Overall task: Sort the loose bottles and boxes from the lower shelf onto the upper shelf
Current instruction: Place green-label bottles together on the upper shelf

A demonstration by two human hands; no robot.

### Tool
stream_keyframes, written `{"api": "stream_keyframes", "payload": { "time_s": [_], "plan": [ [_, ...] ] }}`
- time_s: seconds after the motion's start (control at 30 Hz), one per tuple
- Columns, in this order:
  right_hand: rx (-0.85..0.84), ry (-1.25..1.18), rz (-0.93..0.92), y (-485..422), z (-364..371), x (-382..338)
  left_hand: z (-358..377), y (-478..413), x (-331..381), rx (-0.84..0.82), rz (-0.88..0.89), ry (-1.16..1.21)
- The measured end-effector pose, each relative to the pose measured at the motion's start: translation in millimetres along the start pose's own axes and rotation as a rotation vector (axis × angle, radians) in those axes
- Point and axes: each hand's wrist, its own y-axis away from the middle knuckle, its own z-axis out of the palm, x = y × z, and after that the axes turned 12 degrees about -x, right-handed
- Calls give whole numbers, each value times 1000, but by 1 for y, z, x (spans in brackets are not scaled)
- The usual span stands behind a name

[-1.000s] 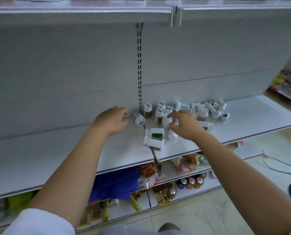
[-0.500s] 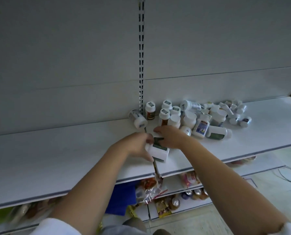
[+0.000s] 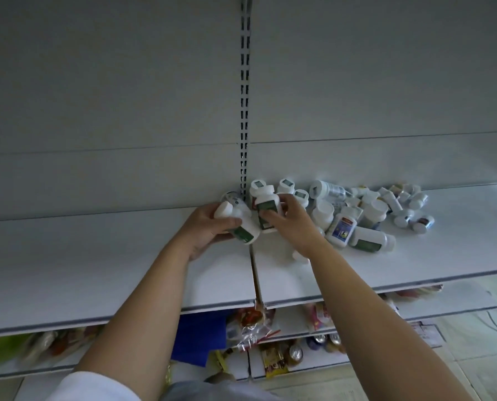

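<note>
The person is standing at the white shelf (image 3: 97,256), and both arms are reaching in over its front edge. The left hand (image 3: 202,231) is gripping a white bottle with a green label (image 3: 247,227), its fingers curling round the body. That bottle is tilting, with its cap toward ten o'clock. Just at its two o'clock, the right hand (image 3: 292,224) is holding a second green-labelled bottle (image 3: 266,208). Thumb and fingers are wrapping its sides, and its cap is pointing to twelve. The two bottles are sitting close together above the seam between the shelf boards. I cannot tell whether either is resting on the shelf. At three o'clock from the hands, a heap of loose bottles (image 3: 366,209) is lying against the back panel (image 3: 386,82), mostly on their sides. Down at six o'clock, coloured packets (image 3: 250,322) are sitting on the shelves below, beside a blue sheet (image 3: 201,334).
</note>
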Motion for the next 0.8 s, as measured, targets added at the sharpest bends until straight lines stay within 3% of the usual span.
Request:
{"api": "stream_keyframes", "payload": {
  "time_s": [0.23, 0.37, 0.53, 0.8],
  "plan": [
    [-1, -619, 1, 46, -29, -60, 34, 41, 66, 131, 152, 218],
    [-42, -802, -44, 78, -42, -87, 72, 66, 95, 208, 170, 261],
    [-128, -776, -133, 127, -49, -120, 113, 104, 121, 217, 130, 369],
    [-208, -734, -269, 197, -52, -161, 158, 174, 153, 127, 343, 244]
  ]
}}
